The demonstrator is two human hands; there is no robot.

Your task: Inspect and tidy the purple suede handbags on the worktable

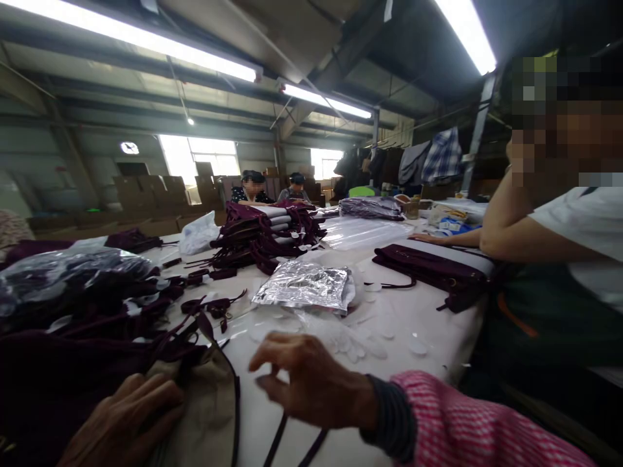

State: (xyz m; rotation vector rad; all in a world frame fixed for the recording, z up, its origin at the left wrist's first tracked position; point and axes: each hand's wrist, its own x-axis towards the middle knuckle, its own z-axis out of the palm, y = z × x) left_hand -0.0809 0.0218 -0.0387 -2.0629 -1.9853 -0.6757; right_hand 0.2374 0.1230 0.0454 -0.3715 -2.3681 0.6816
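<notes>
My left hand (129,418) lies flat on the tan lining (209,402) of a dark maroon bag (73,383) at the lower left, its fingers stretched and slightly apart. Over the white table (389,376), right of the bag, my right hand (311,379) is raised with curled fingers; thumb and forefinger are apart with nothing between them. Below it, two dark straps run toward the bottom edge. Just beyond this hand are clear plastic pieces (345,337) and a shiny silver packet (304,285). Small maroon straps (214,308) lie past the bag.
Stacked maroon bags (267,233) stand mid-table. Plastic-covered goods (78,266) pile up at the left. At the right, a person (574,227) leans on the table behind another maroon bag (433,266). Two people sit at the far end.
</notes>
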